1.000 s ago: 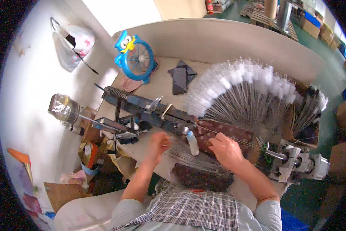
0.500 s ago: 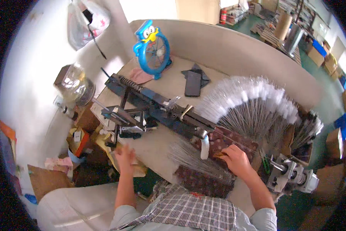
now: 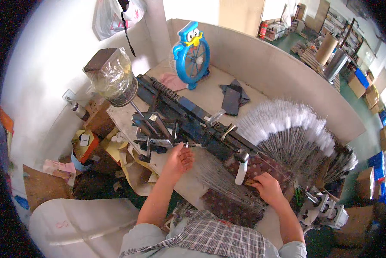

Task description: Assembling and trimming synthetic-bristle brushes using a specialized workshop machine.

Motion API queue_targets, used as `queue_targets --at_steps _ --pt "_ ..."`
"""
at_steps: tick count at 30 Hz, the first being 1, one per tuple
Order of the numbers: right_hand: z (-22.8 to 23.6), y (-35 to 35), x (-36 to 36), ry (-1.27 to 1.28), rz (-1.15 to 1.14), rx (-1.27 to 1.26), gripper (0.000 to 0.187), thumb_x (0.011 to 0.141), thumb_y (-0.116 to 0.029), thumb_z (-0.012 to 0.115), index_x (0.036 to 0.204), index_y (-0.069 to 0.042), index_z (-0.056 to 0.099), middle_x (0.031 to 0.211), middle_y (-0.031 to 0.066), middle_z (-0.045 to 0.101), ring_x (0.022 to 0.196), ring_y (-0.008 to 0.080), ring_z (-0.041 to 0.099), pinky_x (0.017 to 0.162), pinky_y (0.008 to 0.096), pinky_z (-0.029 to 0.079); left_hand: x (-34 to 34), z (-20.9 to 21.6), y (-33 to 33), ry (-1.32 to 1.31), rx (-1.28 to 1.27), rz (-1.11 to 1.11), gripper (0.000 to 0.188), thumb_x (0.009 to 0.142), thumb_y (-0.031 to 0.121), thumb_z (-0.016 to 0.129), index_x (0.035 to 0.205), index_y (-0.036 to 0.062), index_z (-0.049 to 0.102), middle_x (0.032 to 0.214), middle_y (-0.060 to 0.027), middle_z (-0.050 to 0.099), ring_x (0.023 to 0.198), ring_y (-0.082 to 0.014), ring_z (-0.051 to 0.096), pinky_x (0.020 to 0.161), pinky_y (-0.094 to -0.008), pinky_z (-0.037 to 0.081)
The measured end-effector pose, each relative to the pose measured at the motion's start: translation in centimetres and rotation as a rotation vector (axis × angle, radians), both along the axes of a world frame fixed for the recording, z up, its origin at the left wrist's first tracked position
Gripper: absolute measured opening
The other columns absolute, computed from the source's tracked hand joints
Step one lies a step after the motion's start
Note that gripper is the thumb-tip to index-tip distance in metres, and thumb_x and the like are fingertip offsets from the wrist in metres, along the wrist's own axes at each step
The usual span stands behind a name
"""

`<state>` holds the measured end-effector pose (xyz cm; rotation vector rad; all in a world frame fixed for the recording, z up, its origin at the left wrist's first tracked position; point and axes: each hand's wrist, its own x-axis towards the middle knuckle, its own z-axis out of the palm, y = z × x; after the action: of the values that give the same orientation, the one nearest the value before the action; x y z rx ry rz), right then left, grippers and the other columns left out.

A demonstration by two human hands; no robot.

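Note:
A long dark metal bench machine (image 3: pixel 193 116) lies diagonally across the table. My left hand (image 3: pixel 178 161) is at its near side, beside the small metal frame (image 3: pixel 158 129); its fingers are curled, and what they pinch is too small to make out. My right hand (image 3: pixel 269 188) pinches a small tan piece (image 3: pixel 249 182) just right of the machine's white-wrapped handle (image 3: pixel 241 172). Thin wires (image 3: pixel 223 172) lie in a bundle between my hands, partly over a dark red patterned cloth (image 3: pixel 231 208).
Behind the machine, many white-tipped wire brushes (image 3: pixel 287 124) fan out. A blue cartoon-shaped fan (image 3: pixel 193 56) and a dark phone (image 3: pixel 231 101) are on the table. A plastic-wrapped lamp (image 3: pixel 115 81) rises at left. At right is a metal motor-like unit (image 3: pixel 326 210); open boxes (image 3: pixel 85 144) stand lower left.
My left hand has moved from the table's left edge up and right to the machine's frame, its fingers now curled. My right hand stays near the handle. The whole view has shifted somewhat.

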<state>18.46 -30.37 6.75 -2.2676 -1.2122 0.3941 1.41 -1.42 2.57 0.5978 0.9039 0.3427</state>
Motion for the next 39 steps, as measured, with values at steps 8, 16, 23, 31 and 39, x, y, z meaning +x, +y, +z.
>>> queue_targets --at_steps 8,16,23,31,39 --pt "0.7 -1.9 -0.4 -0.034 -0.008 0.033 0.02 0.072 -0.004 0.067 0.091 -0.003 0.062 0.084 0.0125 0.057 0.077 0.0327 0.057 0.067 0.0369 0.047 1.1 -1.6 0.3 -0.014 0.067 0.049 0.021 0.082 0.028 0.062 0.084 0.0072 0.061 0.07 -0.0021 0.059 0.063 -0.0144 0.057 0.057 -0.0295 0.048" --pt "6.2 -2.9 1.3 -0.229 -0.108 0.276 0.018 0.07 -0.002 0.067 0.088 -0.005 0.064 0.083 0.0109 0.062 0.079 0.0293 0.062 0.07 0.0351 0.051 1.9 -2.5 -3.9 -0.047 0.488 -0.007 0.015 0.081 0.02 0.061 0.079 0.005 0.061 0.067 -0.0033 0.059 0.06 -0.0122 0.055 0.057 -0.0266 0.045" --pt "6.0 -4.3 3.8 0.106 -0.236 0.322 0.02 0.075 -0.011 0.067 0.093 -0.004 0.065 0.087 0.0127 0.064 0.077 0.0273 0.062 0.069 0.034 0.049 9.6 4.3 -17.4 -0.286 0.284 -0.431 0.016 0.087 0.017 0.058 0.086 0.0019 0.063 0.075 -0.0042 0.063 0.06 -0.0086 0.052 0.059 -0.0223 0.043" --pt "5.4 -6.8 3.9 0.252 -0.216 0.393 0.021 0.072 -0.01 0.068 0.091 -0.003 0.066 0.077 0.01 0.062 0.068 0.0214 0.058 0.064 0.0299 0.047 12.5 2.9 -19.8 -0.334 0.415 -0.534 0.017 0.09 0.018 0.056 0.094 0.0035 0.062 0.078 -0.0016 0.062 0.06 -0.0042 0.05 0.055 -0.0185 0.04" --pt "6.1 -1.8 4.1 -0.454 -0.183 0.403 0.011 0.072 -0.014 0.067 0.082 -0.007 0.065 0.073 0.0061 0.061 0.071 0.0245 0.058 0.065 0.0349 0.048 11.0 4.5 -17.8 -0.165 0.356 -0.252 0.017 0.09 0.021 0.057 0.093 0.0054 0.062 0.075 -0.0014 0.061 0.059 -0.006 0.052 0.054 -0.0195 0.042"
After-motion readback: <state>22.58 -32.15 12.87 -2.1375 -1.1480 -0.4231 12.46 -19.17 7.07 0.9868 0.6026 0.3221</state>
